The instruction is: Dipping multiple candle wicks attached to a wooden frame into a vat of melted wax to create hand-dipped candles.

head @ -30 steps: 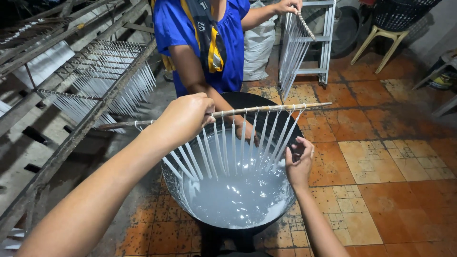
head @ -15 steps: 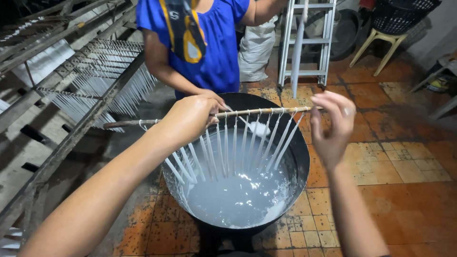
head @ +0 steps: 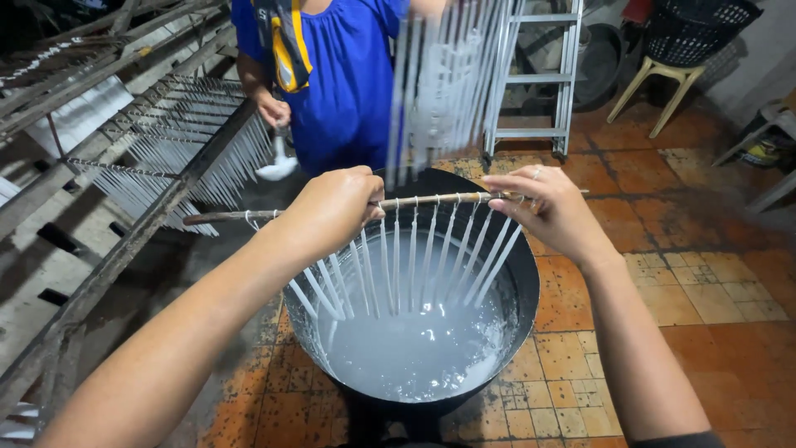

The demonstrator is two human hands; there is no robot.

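Over the black basin [head: 524, 274] of white wax, your left hand [head: 332, 209] and right hand [head: 551, 211] both grip the stick [head: 414, 201] of hanging tapers [head: 398, 274]. You look mid-dip; next, keep the stick level.

I was looking at a candle-making workshop: a black vat [head: 521, 274] of molten wax at 6 o'clock, metal drying racks [head: 124, 166] hung with tapers at 9 o'clock, stained tile floor [head: 705, 274] at 3 o'clock.
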